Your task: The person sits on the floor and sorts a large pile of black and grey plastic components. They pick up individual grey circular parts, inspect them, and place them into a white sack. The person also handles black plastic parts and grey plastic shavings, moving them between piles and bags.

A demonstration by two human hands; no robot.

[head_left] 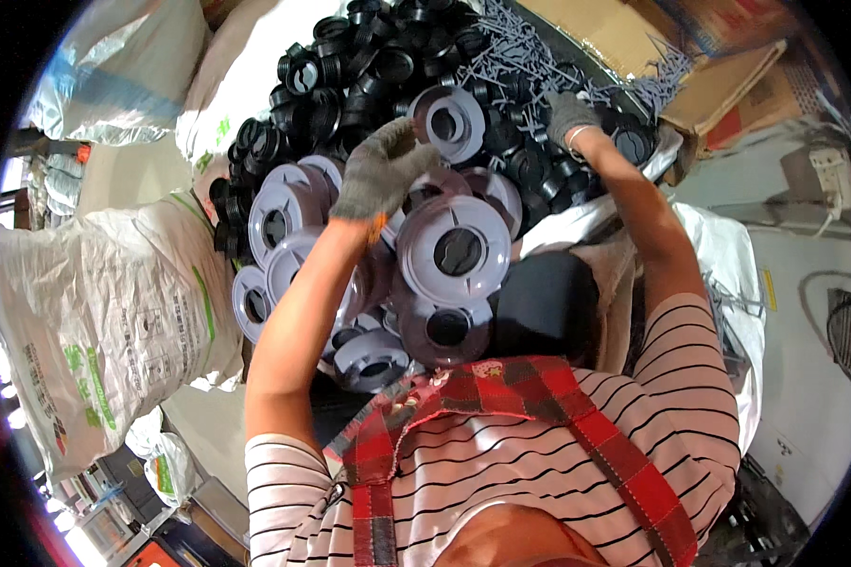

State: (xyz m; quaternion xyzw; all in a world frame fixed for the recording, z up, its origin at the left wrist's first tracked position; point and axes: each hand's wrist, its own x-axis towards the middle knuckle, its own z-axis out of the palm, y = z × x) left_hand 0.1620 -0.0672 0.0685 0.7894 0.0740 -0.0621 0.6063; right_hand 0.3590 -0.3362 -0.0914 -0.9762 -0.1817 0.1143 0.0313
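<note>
My left hand, in a grey knit glove, pinches the lower left rim of a light grey flanged ring with a dark round centre. That ring is tilted up in front of the black caps. My right hand, gloved too, reaches to the far right among thin grey plastic pins and black caps; its fingers are bent, and what they hold is hidden. Close below my left hand several more grey flanged parts with black centres are stacked in front of my body.
A large heap of black threaded caps spreads across the far side. Cardboard boxes stand at the far right. White woven sacks bulge at the left. A black rounded surface lies right of the stacked parts.
</note>
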